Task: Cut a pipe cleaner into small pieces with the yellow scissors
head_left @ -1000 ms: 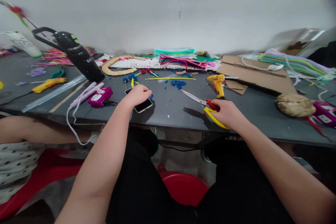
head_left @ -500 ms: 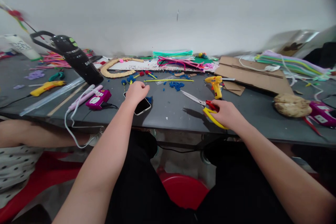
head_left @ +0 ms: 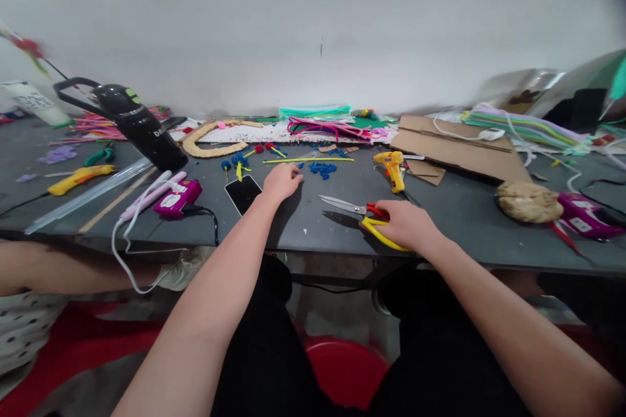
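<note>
The right hand (head_left: 405,225) has its grip closed on the yellow handles of the scissors (head_left: 343,204). The scissors lie near the front edge of the counter (head_left: 454,208) with their blades pointing left, and the fingers hide most of the handles. The left hand (head_left: 282,181) rests palm down, its grip loose and holding nothing, just right of the phone (head_left: 243,193) and near the blue bits (head_left: 320,169). The black flask (head_left: 134,125) leans tilted, and its contents cannot be seen. A white cup (head_left: 30,101) at far left is blurred. Another person's arm (head_left: 53,268) is cut off at the left edge.
</note>
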`<state>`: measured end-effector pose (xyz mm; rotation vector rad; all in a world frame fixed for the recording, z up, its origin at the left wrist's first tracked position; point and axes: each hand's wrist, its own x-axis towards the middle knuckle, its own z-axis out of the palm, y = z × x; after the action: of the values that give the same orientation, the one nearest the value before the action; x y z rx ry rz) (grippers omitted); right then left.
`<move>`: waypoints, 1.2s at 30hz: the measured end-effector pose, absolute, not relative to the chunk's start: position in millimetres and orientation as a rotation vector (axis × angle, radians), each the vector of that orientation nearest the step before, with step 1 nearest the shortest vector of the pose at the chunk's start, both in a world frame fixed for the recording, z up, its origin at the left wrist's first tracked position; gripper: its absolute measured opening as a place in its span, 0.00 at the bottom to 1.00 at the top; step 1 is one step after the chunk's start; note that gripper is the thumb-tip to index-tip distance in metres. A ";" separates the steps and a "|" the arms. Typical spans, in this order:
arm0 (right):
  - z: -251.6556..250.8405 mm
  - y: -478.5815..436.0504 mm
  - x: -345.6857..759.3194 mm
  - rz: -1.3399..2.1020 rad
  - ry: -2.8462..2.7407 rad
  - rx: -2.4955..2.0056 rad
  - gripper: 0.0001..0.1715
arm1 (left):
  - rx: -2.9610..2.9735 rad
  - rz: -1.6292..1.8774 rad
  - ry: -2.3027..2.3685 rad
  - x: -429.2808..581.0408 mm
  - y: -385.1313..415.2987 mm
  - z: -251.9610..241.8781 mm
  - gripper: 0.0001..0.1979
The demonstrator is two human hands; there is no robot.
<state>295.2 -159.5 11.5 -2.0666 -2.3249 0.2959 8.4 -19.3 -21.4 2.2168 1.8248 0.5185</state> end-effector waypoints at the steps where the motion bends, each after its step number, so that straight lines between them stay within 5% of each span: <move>1: 11.2 -160.2 295.1 0.305 -2.327 -2.066 0.23 | 2.205 0.510 1.849 11.2 -18.6 -22.1 0.14; 25: 9.9 -166.7 312.9 0.378 -2.263 -2.148 0.23 | 2.316 0.543 1.640 69.4 -11.1 -31.7 0.06; 36: 3.2 -162.3 334.3 0.386 -2.166 -2.149 0.19 | 2.061 0.897 1.335 57.9 -28.8 -9.4 0.05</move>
<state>334.3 -162.3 3.2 -2.1491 -2.1659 0.3858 57.9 -28.8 -9.4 2.0613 1.3353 0.8972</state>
